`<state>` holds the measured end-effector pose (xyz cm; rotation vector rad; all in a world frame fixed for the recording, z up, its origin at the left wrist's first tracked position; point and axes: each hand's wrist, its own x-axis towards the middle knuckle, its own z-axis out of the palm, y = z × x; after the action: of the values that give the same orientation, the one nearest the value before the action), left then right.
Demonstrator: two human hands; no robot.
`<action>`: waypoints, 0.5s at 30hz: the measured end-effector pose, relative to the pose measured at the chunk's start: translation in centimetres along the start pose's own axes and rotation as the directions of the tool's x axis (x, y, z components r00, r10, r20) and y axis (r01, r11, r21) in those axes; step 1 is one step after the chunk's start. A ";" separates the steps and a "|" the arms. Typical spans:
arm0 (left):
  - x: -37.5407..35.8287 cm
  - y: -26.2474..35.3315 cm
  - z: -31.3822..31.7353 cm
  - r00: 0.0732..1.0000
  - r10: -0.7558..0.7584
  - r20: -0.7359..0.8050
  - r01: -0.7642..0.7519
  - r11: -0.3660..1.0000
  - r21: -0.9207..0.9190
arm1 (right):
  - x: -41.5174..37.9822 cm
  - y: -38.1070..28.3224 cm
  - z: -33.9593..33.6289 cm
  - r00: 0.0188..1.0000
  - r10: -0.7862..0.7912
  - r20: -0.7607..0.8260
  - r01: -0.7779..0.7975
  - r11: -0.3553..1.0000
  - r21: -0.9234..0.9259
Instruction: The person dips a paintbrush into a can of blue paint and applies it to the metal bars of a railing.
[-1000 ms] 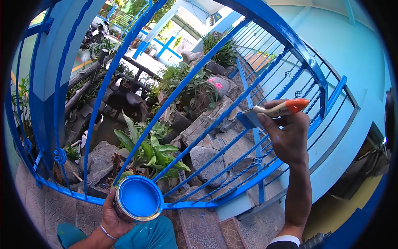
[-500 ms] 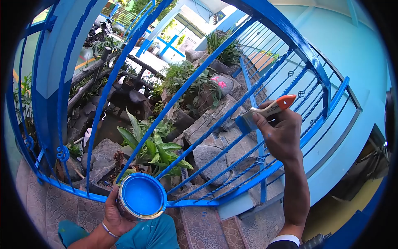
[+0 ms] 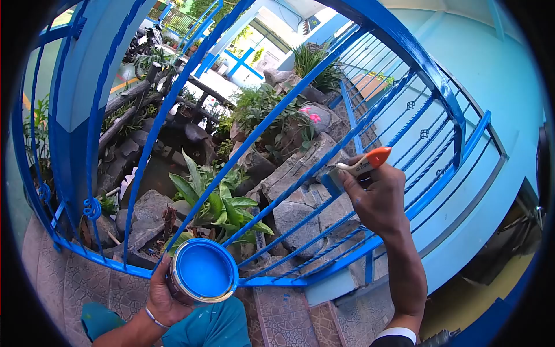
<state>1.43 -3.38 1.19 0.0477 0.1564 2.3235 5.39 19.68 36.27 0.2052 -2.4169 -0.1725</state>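
My right hand [image 3: 378, 199] is closed round a paintbrush [image 3: 359, 166] with a cream handle and an orange end. Its blue-coated bristles lie against a twisted bar of the blue metal railing [image 3: 263, 124]. Low in the view, my left hand [image 3: 166, 298] grips a round can of blue paint [image 3: 203, 270] by its side, fingers partly hidden behind it. The can is open at the top and tilted toward me, just in front of the railing's bottom rail.
Stone-patterned tiled steps [image 3: 283, 318] lie below the railing. Behind the bars are rocks [image 3: 298, 222], a leafy plant [image 3: 222, 208] and pink flowers [image 3: 311, 114]. A light blue wall [image 3: 491, 75] rises on the right, a blue pillar [image 3: 81, 115] on the left.
My right hand and the brush have moved left and slightly down along the railing bar. The paint can stays in my left hand. The whole view has shifted slightly.
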 end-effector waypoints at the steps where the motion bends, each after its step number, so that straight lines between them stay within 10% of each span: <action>1: 0.0 0.0 -0.1 1.000 -0.003 -0.006 0.003 1.000 -0.009 | 0.0 0.7 0.0 1.000 0.024 0.009 -0.024 0.999 -0.031; 8: 0.7 -0.1 -1.0 1.000 -0.011 0.008 0.011 1.000 0.016 | 0.1 0.4 -4.4 0.958 -0.039 -0.285 -0.001 0.990 -0.139; 15: 0.3 0.3 -0.5 1.000 -0.008 0.014 0.009 0.998 -0.054 | -1.0 0.1 -2.2 0.791 -0.561 0.244 0.612 0.735 -0.293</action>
<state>0.99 -3.45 0.70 0.0355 0.0864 2.3173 7.57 19.81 37.26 0.8163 -2.3206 -0.9421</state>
